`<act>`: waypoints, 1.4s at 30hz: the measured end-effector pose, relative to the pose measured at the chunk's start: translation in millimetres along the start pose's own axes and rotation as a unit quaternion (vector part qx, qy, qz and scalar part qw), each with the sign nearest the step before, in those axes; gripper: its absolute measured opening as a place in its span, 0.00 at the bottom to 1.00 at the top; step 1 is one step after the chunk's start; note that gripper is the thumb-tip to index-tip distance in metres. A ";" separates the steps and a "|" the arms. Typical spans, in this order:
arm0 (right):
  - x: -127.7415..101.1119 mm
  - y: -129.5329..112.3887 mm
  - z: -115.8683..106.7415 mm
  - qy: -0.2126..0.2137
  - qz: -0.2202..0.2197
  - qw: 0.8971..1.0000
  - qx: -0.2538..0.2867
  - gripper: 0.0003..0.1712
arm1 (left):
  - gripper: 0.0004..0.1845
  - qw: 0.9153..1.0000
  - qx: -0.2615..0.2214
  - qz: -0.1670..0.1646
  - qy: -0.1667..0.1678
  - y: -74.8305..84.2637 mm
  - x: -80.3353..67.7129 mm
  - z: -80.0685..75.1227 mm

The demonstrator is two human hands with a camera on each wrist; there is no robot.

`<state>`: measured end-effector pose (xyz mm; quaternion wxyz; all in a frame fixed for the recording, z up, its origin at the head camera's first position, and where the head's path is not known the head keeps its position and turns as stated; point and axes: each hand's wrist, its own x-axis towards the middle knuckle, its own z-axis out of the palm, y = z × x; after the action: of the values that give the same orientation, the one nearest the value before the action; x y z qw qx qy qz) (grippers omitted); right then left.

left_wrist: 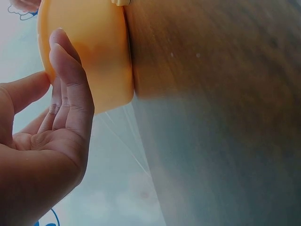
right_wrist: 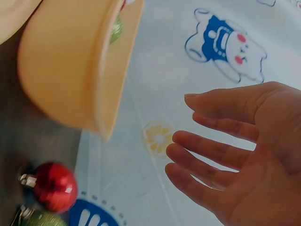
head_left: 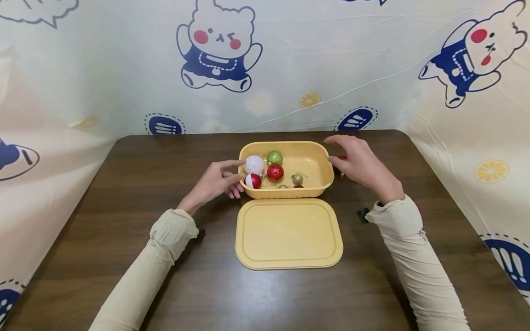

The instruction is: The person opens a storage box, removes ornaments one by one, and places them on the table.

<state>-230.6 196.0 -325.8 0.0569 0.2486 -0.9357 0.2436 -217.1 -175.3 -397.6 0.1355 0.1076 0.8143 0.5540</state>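
A yellow plastic box [head_left: 290,193] holds several Christmas baubles: a white bauble [head_left: 254,164], a green bauble [head_left: 275,157], a red bauble [head_left: 275,172], a red-and-white bauble [head_left: 253,181] and a small gold bauble [head_left: 297,178]. My left hand [head_left: 219,179] touches the box's left end, thumb and index tips at the rim, other fingers loosely bent outside its wall. Beyond the right end, my right hand [head_left: 360,161] is held with parted fingers and nothing in them. Below it lies another red bauble [right_wrist: 55,187] on the table, with a green glittery bauble [right_wrist: 42,219] beside it.
A flat yellow lid [head_left: 289,233] lies on the dark wooden table [head_left: 265,299], just in front of the box. Behind the table and at its sides hangs a printed cloth [head_left: 281,55] with cartoon bears.
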 end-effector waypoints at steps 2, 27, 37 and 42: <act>3.2 -6.2 1.2 -0.001 -0.007 1.000 0.002 0.24 | 0.26 1.000 -0.002 0.000 -0.001 0.4 0.1 0.3; 25.0 -34.1 60.8 -0.052 -0.088 0.995 -0.014 0.20 | 0.26 1.000 -0.004 -0.003 -0.004 -0.1 -1.7 0.0; 30.9 -21.7 82.6 -0.104 -0.058 0.993 -0.009 0.18 | 0.27 1.000 -0.008 -0.001 -0.002 1.5 -0.4 0.2; 32.9 -15.5 89.7 -0.123 -0.034 0.991 0.033 0.13 | 0.27 1.000 -0.008 0.000 -0.002 -0.5 0.8 0.1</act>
<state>-250.3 126.4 -390.2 -0.0585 0.3103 -0.9180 0.2400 -217.9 -175.1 -398.2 0.1382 0.1077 0.8097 0.5601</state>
